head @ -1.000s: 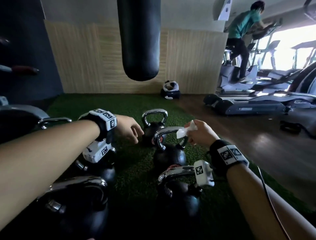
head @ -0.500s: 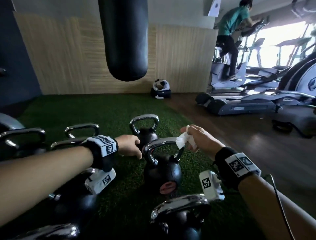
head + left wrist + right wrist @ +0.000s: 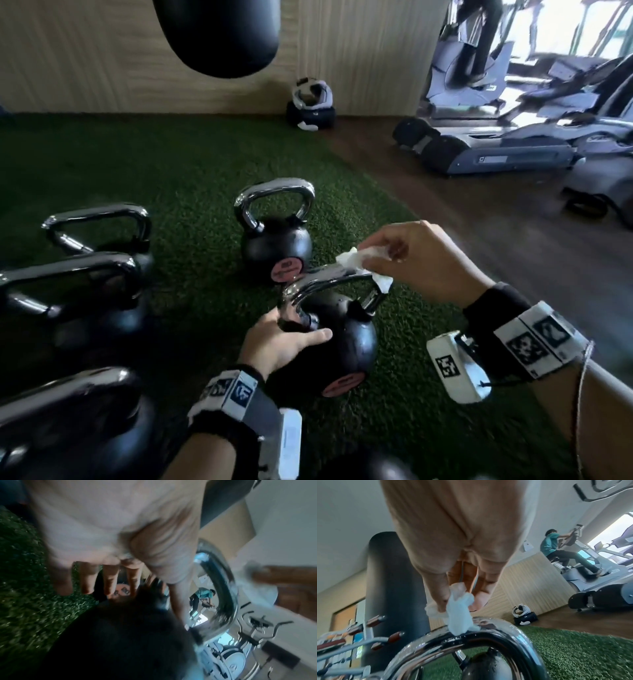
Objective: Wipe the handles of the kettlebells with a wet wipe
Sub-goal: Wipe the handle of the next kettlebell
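Here the right hand [image 3: 421,263] pinched a crumpled white wet wipe [image 3: 363,265] between thumb and fingertips and pressed it onto the top of the chrome handle [image 3: 329,279] of the nearest kettlebell [image 3: 339,346], toward the handle's right end. In the right wrist view the wipe [image 3: 458,614] sat bunched on the crown of the handle [image 3: 488,634], which showed small droplets on its surface. The left hand [image 3: 274,342] held the black ball of that kettlebell at its left shoulder, just under the left root of the handle, with the thumb laid across the front and the fingers curved round the far side; the left wrist view was blurred, but it showed the fingers [image 3: 109,580] reaching down past the dark body. The kettlebell stood upright on the green turf [image 3: 191,178]. A second kettlebell [image 3: 275,233] stood just behind it, untouched, and more chrome-handled ones [image 3: 78,274] stood in a row to the left. A black punching bag [image 3: 219,34] hung above the turf, and treadmills [image 3: 496,150] lined the wooden floor at the right
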Demonstrator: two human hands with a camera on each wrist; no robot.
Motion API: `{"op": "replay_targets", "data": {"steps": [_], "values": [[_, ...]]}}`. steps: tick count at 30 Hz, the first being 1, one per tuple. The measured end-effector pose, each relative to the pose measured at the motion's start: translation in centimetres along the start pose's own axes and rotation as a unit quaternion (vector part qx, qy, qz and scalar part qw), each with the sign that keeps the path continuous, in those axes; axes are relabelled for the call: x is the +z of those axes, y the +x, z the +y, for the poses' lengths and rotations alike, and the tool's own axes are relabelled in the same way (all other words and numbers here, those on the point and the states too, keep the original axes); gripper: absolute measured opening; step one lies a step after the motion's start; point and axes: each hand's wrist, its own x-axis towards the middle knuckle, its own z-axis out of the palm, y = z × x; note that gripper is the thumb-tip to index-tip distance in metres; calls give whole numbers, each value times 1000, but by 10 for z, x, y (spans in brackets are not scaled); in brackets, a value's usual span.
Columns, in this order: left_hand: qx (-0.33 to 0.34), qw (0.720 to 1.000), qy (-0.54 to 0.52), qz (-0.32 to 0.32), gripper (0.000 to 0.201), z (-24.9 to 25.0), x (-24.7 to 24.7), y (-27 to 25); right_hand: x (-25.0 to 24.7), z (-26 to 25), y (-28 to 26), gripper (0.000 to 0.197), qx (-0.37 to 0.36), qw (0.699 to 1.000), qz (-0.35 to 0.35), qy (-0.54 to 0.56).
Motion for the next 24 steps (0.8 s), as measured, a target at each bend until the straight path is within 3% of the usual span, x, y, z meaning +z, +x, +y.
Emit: {"op": "replay_targets", "data": {"steps": [2,7,11,14,17,20,24], "values": [[19,999,-25,17,56,2,14,-3,3,1,1,19,-28,1000,2,-1],[31,994,-80,70,71,3,35,-1,27,5,-8,18,-70,997,13,14],[14,992,-99,71,54,6,36,-5,27,19,-21,18,-40,997,63,0],[0,991,-114,63,52,8,36,-5,25,22,-24,22,-38,996,76,-18],[31,991,-114,58,53,9,35,-9,33,17,-25,24,-50,995,81,-44],[37,991,-117,60,52,12,35,-12,35,28,-24,23,7,994,105,-32],[31,989,-131,60,52,12,35,-14,36,51,-28,22,176,983,55,22]]}}
